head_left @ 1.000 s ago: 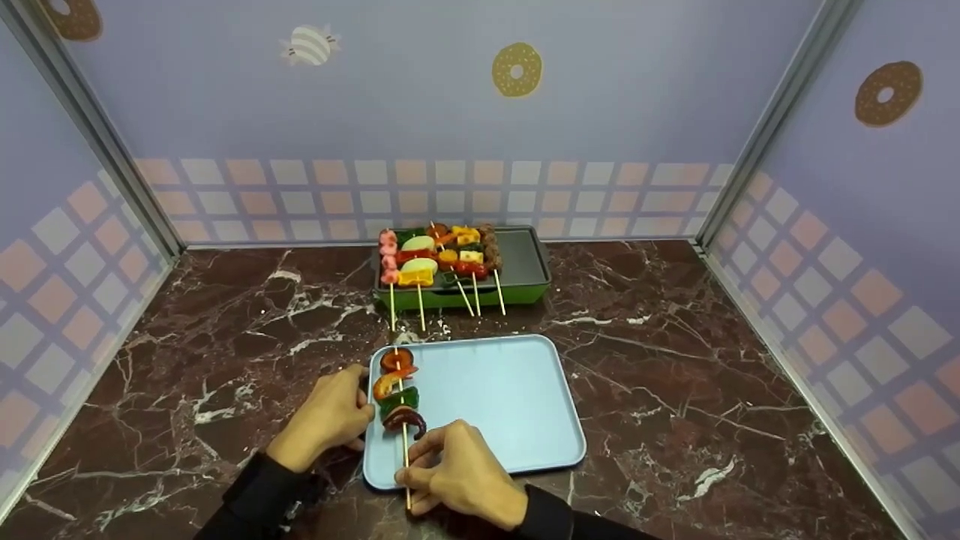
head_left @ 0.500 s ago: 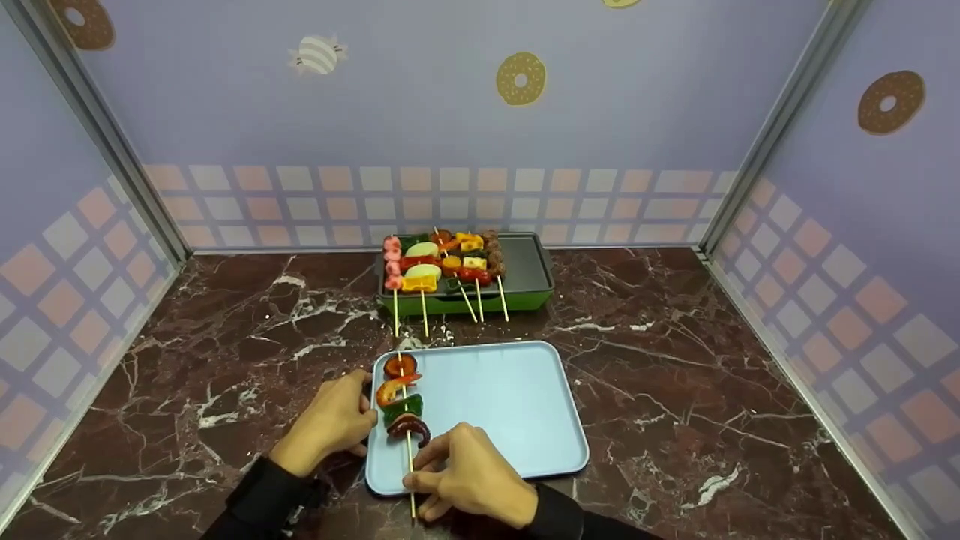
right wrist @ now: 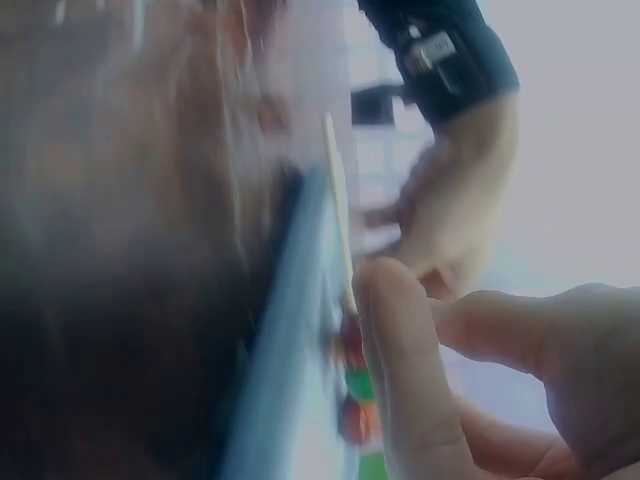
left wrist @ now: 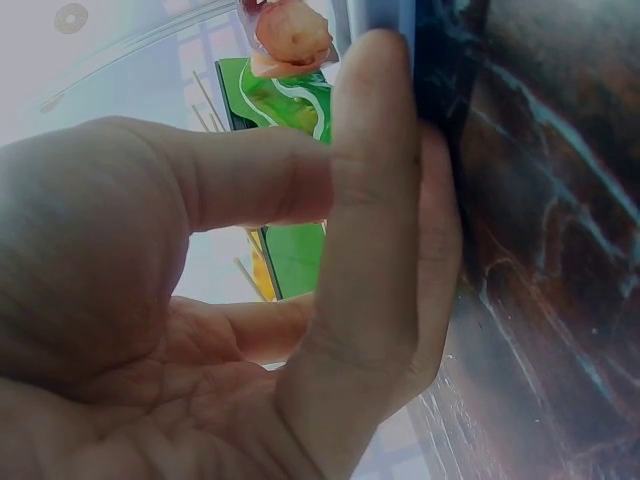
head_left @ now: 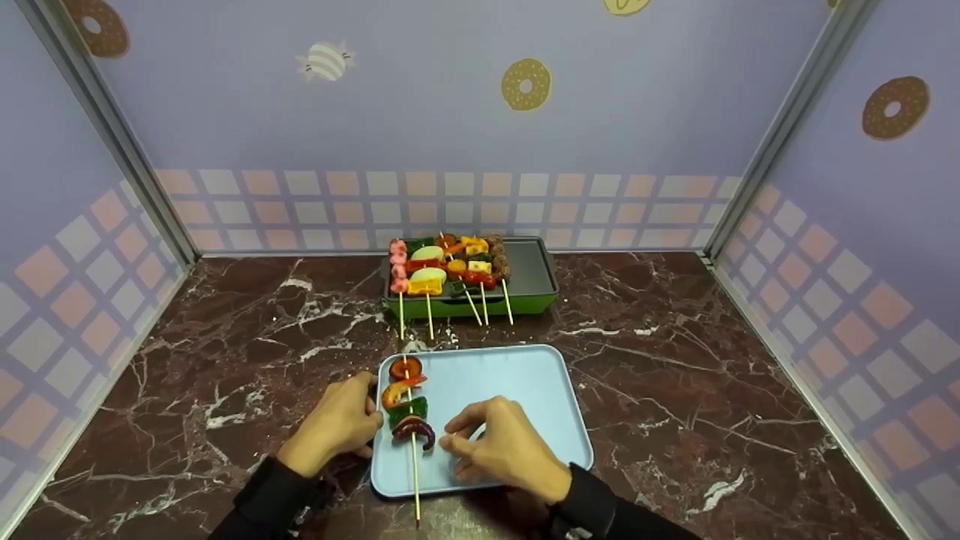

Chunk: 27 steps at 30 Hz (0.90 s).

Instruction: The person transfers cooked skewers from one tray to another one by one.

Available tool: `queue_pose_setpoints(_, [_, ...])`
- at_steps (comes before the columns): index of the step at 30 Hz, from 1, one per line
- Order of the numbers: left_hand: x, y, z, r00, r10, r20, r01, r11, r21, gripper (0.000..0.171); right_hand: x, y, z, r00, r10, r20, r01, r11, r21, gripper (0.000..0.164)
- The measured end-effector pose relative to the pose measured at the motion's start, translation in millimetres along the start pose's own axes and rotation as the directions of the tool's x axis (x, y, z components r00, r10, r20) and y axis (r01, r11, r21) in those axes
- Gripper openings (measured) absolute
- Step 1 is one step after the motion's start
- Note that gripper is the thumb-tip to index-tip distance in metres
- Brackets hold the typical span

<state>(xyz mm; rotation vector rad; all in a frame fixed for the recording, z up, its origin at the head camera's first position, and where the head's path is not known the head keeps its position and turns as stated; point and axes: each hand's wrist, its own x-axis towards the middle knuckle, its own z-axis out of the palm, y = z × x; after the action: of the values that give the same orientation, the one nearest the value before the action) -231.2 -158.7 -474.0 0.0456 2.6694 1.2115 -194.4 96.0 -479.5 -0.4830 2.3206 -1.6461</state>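
A skewer of toy food lies along the left side of the light blue tray, threaded with a round brown slice, a shrimp, green pepper and a dark red curled piece. Its bare stick reaches past the tray's near rim. My left hand grips the tray's left rim with bent fingers, seen close in the left wrist view. Just right of the stick, over the tray, my right hand hovers with loosely curved fingers and nothing in them. The right wrist view is blurred, showing the stick beyond the fingers.
Behind the tray stands a green grill with a dark plate, bearing several food skewers whose sticks hang over its front edge. Dark marbled countertop spreads around, bounded by patterned walls at the back and both sides.
My right hand has let go of the skewer's stick and moved right and slightly up from it. The skewer stays on the tray, and the left hand keeps its place at the rim.
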Motion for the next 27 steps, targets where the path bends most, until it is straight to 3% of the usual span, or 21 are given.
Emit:
queue_pose_setpoints(5, [0.0, -1.7, 3.8, 1.0, 0.013, -0.001, -0.013, 1.0, -0.006, 0.061, 7, 4, -25, 0.996, -0.048, -0.08, 0.043, 0.997, -0.061, 0.02])
queue_pose_setpoints(8, [0.6, -2.8, 6.8, 1.0, 0.018, 0.002, -0.018, 1.0, -0.011, 0.061, 11, 6, -40, 0.984, -0.103, -0.144, 0.08, 0.985, -0.155, 0.02])
queue_pose_setpoints(11, [1.5, -3.1, 8.3, 1.0, 0.024, 0.001, -0.024, 1.0, -0.015, 0.061, 17, 7, -55, 0.96, -0.174, -0.22, 0.108, 0.952, -0.285, 0.018])
queue_pose_setpoints(15, [0.9, -3.1, 7.3, 0.999, 0.038, -0.008, -0.038, 0.999, -0.017, 0.06, 27, 6, -74, 0.923, -0.227, -0.31, 0.086, 0.908, -0.411, 0.017])
queue_pose_setpoints(21, [-0.4, -2.5, 4.3, 0.999, 0.042, -0.023, -0.042, 0.999, -0.006, 0.059, 45, 2, -98, 0.883, -0.27, -0.384, 0.062, 0.878, -0.474, 0.022])
queue_pose_setpoints(27, [0.6, -1.4, 1.4, 0.999, 0.027, -0.021, -0.027, 1.0, -0.009, 0.061, 63, 0, -116, 0.858, -0.285, -0.427, 0.058, 0.88, -0.472, 0.025])
